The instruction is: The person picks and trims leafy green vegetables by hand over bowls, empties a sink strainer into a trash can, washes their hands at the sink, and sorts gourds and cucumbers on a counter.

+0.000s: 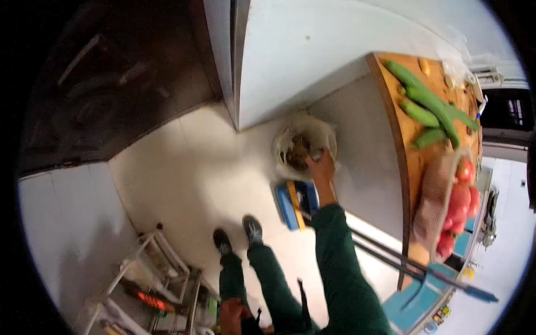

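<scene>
My right hand (322,168) reaches down over a bin (277,149) lined with a pale plastic bag. Its fingers are bent downward at the bin's opening, by something small and greyish that I cannot make out. Brownish waste (298,149) lies inside the bin. Low in the view, close to my legs, is my left hand (233,314); its fingers look curled in, and what they hold, if anything, is hidden.
A blue and yellow dustpan (288,205) stands beside the bin, near long dark handles (385,255). On the wooden counter (410,184) lie green cucumber-like vegetables (427,103) and tomatoes (459,206) by a mesh bag. A cluttered rack (162,262) stands at lower left.
</scene>
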A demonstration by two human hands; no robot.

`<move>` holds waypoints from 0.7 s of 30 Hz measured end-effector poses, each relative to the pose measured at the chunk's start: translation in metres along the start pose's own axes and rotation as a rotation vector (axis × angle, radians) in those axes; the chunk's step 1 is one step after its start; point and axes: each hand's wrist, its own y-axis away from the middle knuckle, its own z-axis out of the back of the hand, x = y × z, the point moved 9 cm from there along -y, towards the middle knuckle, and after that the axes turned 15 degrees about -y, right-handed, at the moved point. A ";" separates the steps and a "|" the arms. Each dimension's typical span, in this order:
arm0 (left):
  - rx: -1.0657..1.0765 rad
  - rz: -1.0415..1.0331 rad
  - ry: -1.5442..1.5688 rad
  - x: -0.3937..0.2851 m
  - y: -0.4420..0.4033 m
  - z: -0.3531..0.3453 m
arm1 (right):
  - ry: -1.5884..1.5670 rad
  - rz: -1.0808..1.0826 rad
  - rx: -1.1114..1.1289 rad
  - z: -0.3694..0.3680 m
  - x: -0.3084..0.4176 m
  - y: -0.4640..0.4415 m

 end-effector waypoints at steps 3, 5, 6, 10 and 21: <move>-0.017 -0.008 -0.149 0.039 -0.002 0.019 | -0.030 -0.058 -0.239 0.010 -0.026 0.009; 0.121 0.071 0.029 0.064 -0.006 0.007 | -0.047 -0.053 -0.320 0.045 -0.004 0.018; 0.123 0.070 0.031 0.046 0.000 -0.002 | -0.044 -0.052 -0.322 0.060 0.012 0.027; 0.090 0.088 0.029 -0.010 0.017 -0.025 | -0.200 -0.049 -0.264 0.057 0.016 0.013; 0.181 -0.151 -0.002 -0.156 0.153 -0.046 | -1.411 0.095 -0.144 0.162 0.152 0.302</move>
